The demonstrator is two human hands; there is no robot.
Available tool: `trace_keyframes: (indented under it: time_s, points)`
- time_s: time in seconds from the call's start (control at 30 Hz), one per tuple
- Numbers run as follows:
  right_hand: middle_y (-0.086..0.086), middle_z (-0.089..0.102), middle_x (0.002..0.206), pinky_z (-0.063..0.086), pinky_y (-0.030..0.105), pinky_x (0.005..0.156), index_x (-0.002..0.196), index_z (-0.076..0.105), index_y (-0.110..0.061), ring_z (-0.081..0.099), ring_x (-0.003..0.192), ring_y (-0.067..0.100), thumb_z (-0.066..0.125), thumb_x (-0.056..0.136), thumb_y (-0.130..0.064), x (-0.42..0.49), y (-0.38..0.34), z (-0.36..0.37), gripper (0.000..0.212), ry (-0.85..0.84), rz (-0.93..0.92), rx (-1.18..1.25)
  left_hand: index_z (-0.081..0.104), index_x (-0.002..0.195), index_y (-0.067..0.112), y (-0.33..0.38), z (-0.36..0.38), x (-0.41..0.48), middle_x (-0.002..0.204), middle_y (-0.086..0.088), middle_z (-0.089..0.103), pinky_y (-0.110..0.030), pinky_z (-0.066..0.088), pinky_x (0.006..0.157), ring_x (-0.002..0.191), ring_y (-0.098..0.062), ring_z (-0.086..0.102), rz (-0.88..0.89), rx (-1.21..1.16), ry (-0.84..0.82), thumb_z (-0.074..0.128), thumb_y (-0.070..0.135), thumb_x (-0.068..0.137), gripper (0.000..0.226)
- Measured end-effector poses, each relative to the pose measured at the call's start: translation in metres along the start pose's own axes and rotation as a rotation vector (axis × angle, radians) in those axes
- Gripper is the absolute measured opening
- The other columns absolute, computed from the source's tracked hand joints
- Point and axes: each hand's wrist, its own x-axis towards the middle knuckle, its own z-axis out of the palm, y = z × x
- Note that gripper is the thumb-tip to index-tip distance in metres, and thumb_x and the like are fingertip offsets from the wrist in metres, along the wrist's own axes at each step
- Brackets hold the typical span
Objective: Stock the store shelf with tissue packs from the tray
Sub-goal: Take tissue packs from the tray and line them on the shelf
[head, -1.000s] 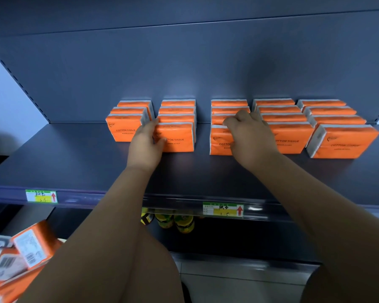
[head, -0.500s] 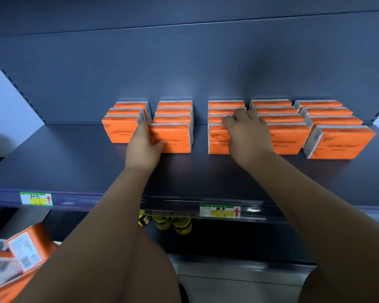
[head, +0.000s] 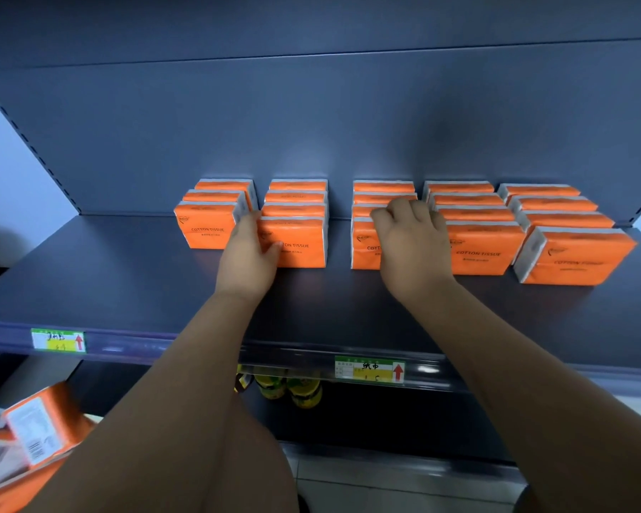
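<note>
Straightening rows on a store shelf (head: 126,286), a person works two bare hands among orange tissue packs. At far left, spare packs (head: 34,442) wait low down, their tray hidden. The left hand (head: 247,261) lies open against the near corner of the second row's front pack (head: 297,244), thumb on its face, gripping nothing. The right hand (head: 413,246) rests, fingers curled, over the third row's front pack (head: 363,246); whether it grips cannot be told. Five rows stand by the back panel. The next move likely calls for fetching another pack for the short leftmost row.
</note>
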Motion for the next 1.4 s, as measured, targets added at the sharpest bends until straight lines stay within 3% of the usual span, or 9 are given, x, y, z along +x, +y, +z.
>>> trace_keyframes:
  time_s: [0.17, 0.27, 0.4, 0.5, 0.63, 0.8, 1.1, 1.27, 1.4]
  points:
    - [0.006, 0.043, 0.160, 0.024, 0.050, 0.126, 0.150, 0.052, -0.018, 0.026, 0.155, 0.031, 0.066, 0.078, 0.002, -0.009, -0.017, -0.009, 0.076, -0.039, -0.131, 0.422, 0.030, 0.154, 0.022, 0.017, -0.008, -0.010, 0.160, -0.007, 0.040, -0.053, 0.053, 0.095, 0.127, -0.036, 0.056, 0.050, 0.251, 0.012, 0.066, 0.024, 0.091, 0.072]
    - [-0.002, 0.036, 0.165, 0.020, 0.039, 0.128, 0.157, 0.043, -0.023, 0.022, 0.157, 0.020, 0.064, 0.097, -0.015, -0.017, -0.041, -0.019, 0.064, -0.063, -0.116, 0.787, 0.032, 0.154, 0.017, 0.034, -0.015, -0.024, 0.161, -0.009, 0.038, -0.052, 0.051, 0.096, 0.131, -0.039, 0.049, 0.082, 0.372, 0.059, 0.064, 0.036, 0.095, 0.070]
    - [-0.005, 0.032, 0.167, 0.011, 0.023, 0.122, 0.160, 0.036, -0.022, 0.018, 0.156, 0.012, 0.054, 0.106, -0.031, -0.029, -0.071, -0.038, 0.058, -0.085, -0.014, 0.941, 0.041, 0.149, 0.012, 0.048, -0.030, -0.048, 0.145, -0.011, 0.052, -0.052, 0.047, 0.096, 0.128, -0.039, 0.049, 0.019, 0.404, 0.159, 0.063, 0.047, 0.096, 0.068]
    - [-0.005, 0.031, 0.168, 0.010, 0.024, 0.124, 0.161, 0.036, -0.020, 0.019, 0.156, 0.012, 0.051, 0.107, -0.036, -0.039, -0.093, -0.050, 0.058, -0.092, -0.026, 0.948, 0.047, 0.143, 0.011, 0.051, -0.052, -0.067, 0.141, -0.012, 0.055, -0.051, 0.045, 0.096, 0.127, -0.039, 0.049, -0.024, 0.362, 0.200, 0.061, 0.048, 0.097, 0.061]
    - [-0.007, 0.030, 0.168, 0.013, 0.031, 0.128, 0.161, 0.034, -0.022, 0.017, 0.157, 0.013, 0.045, 0.106, -0.045, -0.055, -0.127, -0.069, 0.060, -0.073, -0.184, 0.893, 0.056, 0.125, 0.009, 0.044, -0.087, -0.099, 0.130, -0.014, 0.062, -0.053, 0.048, 0.094, 0.121, -0.040, 0.054, -0.033, 0.568, 0.337, 0.046, 0.055, 0.096, 0.056]
    - [-0.004, 0.031, 0.168, 0.019, 0.038, 0.128, 0.159, 0.037, -0.022, 0.015, 0.158, 0.016, 0.040, 0.102, -0.051, -0.074, -0.201, -0.092, 0.064, -0.070, -0.380, 0.877, 0.048, 0.149, 0.012, -0.001, -0.150, -0.156, 0.154, -0.008, 0.051, -0.058, 0.034, 0.115, 0.144, -0.037, 0.042, -0.053, 0.704, 0.403, 0.035, 0.059, 0.098, 0.071]
    - [0.003, 0.033, 0.166, 0.020, 0.044, 0.125, 0.159, 0.034, -0.020, 0.021, 0.157, 0.025, 0.040, 0.105, -0.053, -0.123, -0.311, -0.066, 0.064, -0.331, -0.683, 0.558, 0.050, 0.146, 0.009, -0.120, -0.206, -0.291, 0.149, -0.012, 0.055, -0.056, 0.035, 0.115, 0.142, -0.041, 0.042, -0.411, 0.766, 0.329, 0.033, 0.059, 0.099, 0.071]
    - [0.008, 0.044, 0.158, 0.028, 0.042, 0.121, 0.156, 0.038, -0.014, 0.034, 0.148, 0.029, 0.041, 0.107, -0.046, -0.156, -0.334, -0.037, 0.058, -0.538, -0.635, 0.540, 0.042, 0.151, 0.015, -0.158, -0.203, -0.337, 0.158, -0.009, 0.045, -0.056, 0.030, 0.120, 0.150, -0.037, 0.032, -0.600, 0.740, 0.178, 0.030, 0.060, 0.101, 0.069]
    - [0.007, 0.052, 0.147, 0.042, 0.046, 0.109, 0.142, 0.049, -0.020, 0.043, 0.138, 0.031, 0.047, 0.103, -0.045, -0.175, -0.343, -0.019, 0.047, -0.721, -0.685, 0.430, 0.047, 0.144, 0.016, -0.177, -0.197, -0.358, 0.151, -0.008, 0.052, -0.054, 0.038, 0.113, 0.144, -0.035, 0.039, -0.645, 0.696, 0.138, 0.038, 0.059, 0.101, 0.062]
